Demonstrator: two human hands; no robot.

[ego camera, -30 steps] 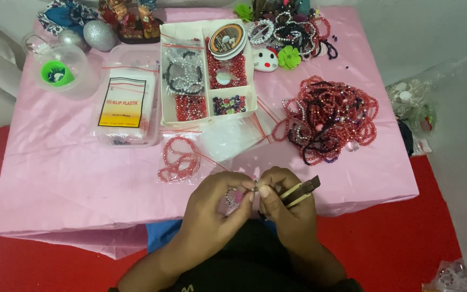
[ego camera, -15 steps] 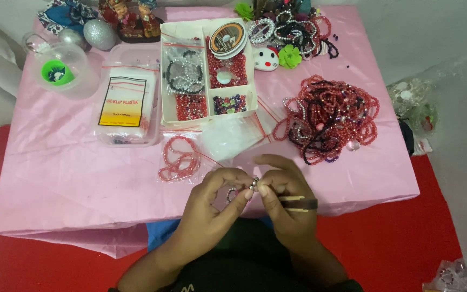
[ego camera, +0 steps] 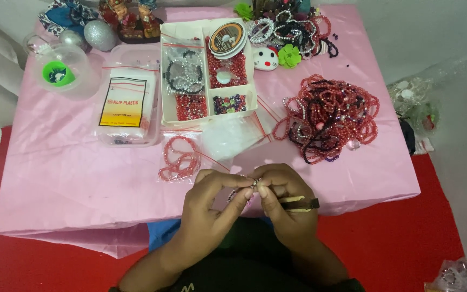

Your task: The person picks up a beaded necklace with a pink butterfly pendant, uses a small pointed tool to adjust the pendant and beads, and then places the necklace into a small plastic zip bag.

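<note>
Head camera looks down on a small beaded piece [ego camera: 240, 193] pinched between the fingertips of the left hand [ego camera: 212, 208] and right hand [ego camera: 285, 208], just over the near edge of the pink table [ego camera: 71, 178]. The right hand also clamps a dark tool [ego camera: 300, 203]. A bagged red bracelet [ego camera: 179, 158] lies near, a pile of red bead strands [ego camera: 328, 116] farther right.

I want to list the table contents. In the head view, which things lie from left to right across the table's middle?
Clear cup with green lid → pack of clear plastic bags → white divided box of beads → heap of red bead bracelets.
</note>
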